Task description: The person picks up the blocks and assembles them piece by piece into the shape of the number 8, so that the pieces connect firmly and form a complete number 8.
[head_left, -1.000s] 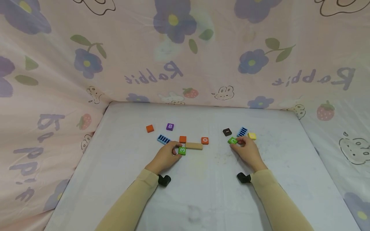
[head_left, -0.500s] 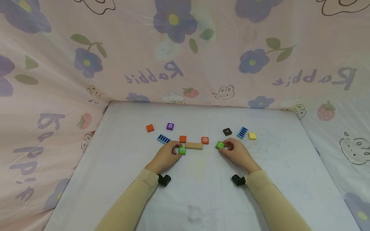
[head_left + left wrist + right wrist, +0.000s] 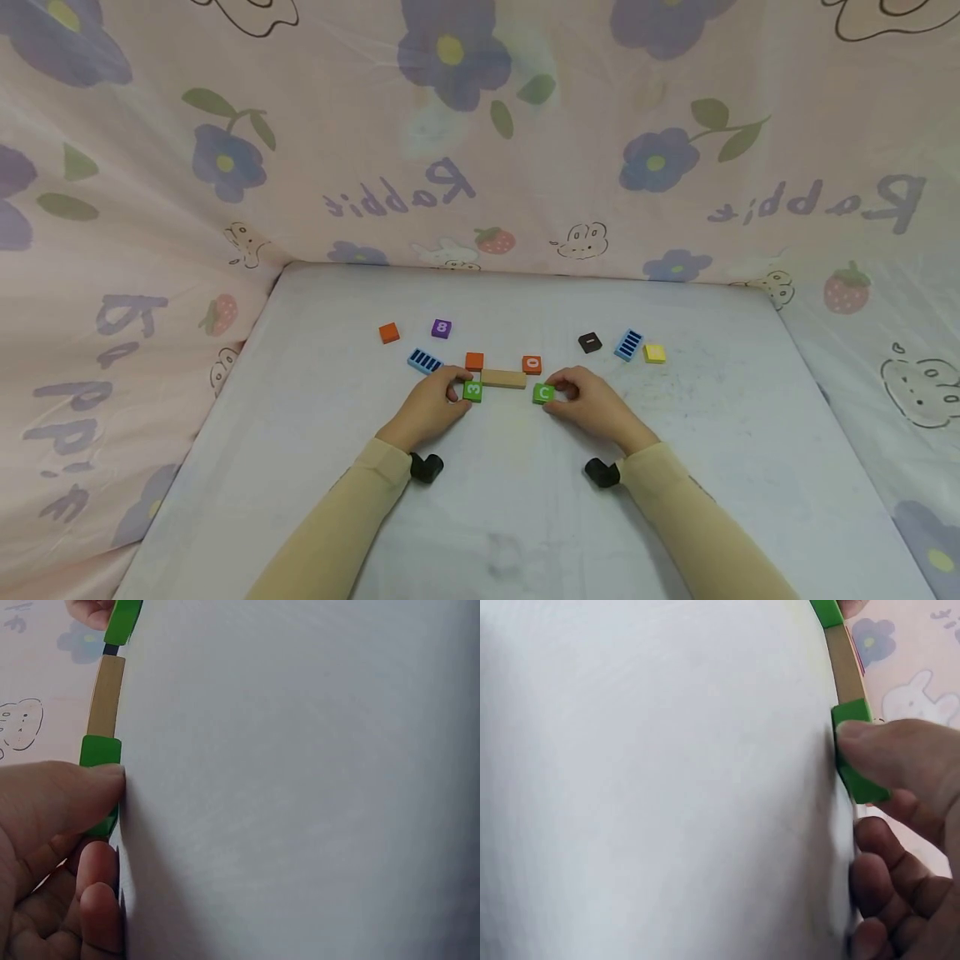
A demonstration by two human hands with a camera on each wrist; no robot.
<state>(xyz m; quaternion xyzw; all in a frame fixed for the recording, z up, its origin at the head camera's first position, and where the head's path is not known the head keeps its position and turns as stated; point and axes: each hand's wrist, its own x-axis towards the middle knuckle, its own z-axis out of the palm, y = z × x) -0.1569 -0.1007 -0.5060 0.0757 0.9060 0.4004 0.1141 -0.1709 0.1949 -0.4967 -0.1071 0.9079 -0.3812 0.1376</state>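
In the head view my left hand (image 3: 423, 408) pinches a small green tile (image 3: 472, 392) marked 3. That tile stands at the left end of a plain wooden strip (image 3: 504, 379). Between the thumb and fingers of my right hand (image 3: 592, 408) is another green tile (image 3: 543, 394) with a C-like mark, just off the strip's right end. Behind the strip's ends are an orange tile (image 3: 474, 361) and an orange tile marked 0 (image 3: 532, 364). In the left wrist view, the thumb (image 3: 67, 796) covers part of its green tile (image 3: 99, 752). The right thumb (image 3: 900, 754) presses its green tile (image 3: 851, 711).
Further left lie an orange tile (image 3: 388, 332), a purple tile marked 8 (image 3: 441, 329) and a striped blue piece (image 3: 425, 361). On the right are a dark tile (image 3: 589, 342), another striped blue piece (image 3: 629, 344) and a yellow tile (image 3: 654, 354). Printed cloth (image 3: 555, 200) rises behind the white surface.
My right hand has carried its green tile leftward and nearer to me, from beside the yellow tile to near the strip's right end, turning it straighter. The left hand has stayed in place.
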